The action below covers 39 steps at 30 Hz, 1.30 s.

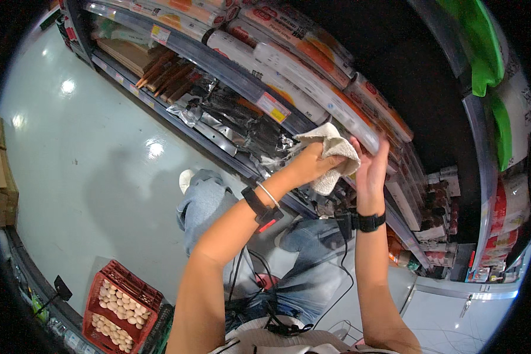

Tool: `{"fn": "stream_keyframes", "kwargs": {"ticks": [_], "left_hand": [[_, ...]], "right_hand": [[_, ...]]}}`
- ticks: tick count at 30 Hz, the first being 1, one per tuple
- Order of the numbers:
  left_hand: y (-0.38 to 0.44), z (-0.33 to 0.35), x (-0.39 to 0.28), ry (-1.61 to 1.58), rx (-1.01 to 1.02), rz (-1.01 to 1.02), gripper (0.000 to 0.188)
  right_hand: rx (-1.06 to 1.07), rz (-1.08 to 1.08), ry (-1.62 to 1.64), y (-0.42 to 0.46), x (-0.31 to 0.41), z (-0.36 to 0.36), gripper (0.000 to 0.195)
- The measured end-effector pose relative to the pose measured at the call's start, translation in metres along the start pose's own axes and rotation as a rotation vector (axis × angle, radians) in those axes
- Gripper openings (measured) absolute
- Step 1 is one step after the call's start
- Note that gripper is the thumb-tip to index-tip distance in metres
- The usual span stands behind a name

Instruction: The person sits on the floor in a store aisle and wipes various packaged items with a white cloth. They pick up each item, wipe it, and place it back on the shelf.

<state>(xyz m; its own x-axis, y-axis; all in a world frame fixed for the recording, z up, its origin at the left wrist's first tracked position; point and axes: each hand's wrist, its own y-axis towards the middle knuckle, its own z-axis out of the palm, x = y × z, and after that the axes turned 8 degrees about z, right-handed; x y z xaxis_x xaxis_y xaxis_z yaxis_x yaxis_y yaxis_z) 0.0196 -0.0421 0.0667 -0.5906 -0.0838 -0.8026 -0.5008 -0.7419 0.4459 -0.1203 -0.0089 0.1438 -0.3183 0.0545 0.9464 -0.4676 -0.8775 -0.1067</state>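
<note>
My left hand (321,163) grips a cream-coloured cloth (332,177) that hangs in folds at the front edge of a store shelf (234,66). My right hand (372,166) is raised beside it, its fingers at the near end of a long plastic-wrapped roll (318,93); whether they close on the roll I cannot tell. The roll lies slanted on top of other packed rolls of plastic wrap (265,66). Both wrists wear black straps.
Foil packs (217,132) and wooden-handled goods (170,75) lie on the lower shelf. A red crate of eggs (121,305) stands on the floor at lower left. Cardboard (4,181) is at the far left. Cables hang over my lap. More shelving (473,132) rises at right.
</note>
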Motion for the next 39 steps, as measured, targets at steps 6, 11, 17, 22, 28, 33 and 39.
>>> {"fn": "stream_keyframes", "kwargs": {"ticks": [6,11,17,22,28,33,39], "left_hand": [[0.006,-0.004,0.002,0.148,-0.187,0.093,0.033],[0.024,-0.022,-0.001,0.207,-0.316,0.186,0.032],[0.022,-0.036,0.018,0.277,-0.242,0.033,0.032],[0.026,-0.035,0.017,-0.004,-0.407,0.134,0.041],[0.032,-0.036,0.006,-0.346,-0.568,0.087,0.05],[0.034,-0.033,0.01,-0.385,-0.598,0.104,0.049],[0.034,-0.038,0.019,-0.276,-0.597,0.085,0.045]], "right_hand": [[-0.024,0.135,0.136,0.048,-0.012,0.042,0.055],[0.231,0.249,-0.092,0.057,-0.03,0.03,0.036],[0.036,-0.649,-1.0,0.074,-0.035,0.058,0.042],[0.01,-0.893,-1.388,0.096,-0.03,0.063,0.044],[0.02,-0.889,-1.557,0.1,-0.03,0.076,0.045],[0.178,-0.788,-1.574,0.106,-0.022,0.075,0.054],[0.194,-0.845,-1.581,0.108,-0.027,0.069,0.061]]}}
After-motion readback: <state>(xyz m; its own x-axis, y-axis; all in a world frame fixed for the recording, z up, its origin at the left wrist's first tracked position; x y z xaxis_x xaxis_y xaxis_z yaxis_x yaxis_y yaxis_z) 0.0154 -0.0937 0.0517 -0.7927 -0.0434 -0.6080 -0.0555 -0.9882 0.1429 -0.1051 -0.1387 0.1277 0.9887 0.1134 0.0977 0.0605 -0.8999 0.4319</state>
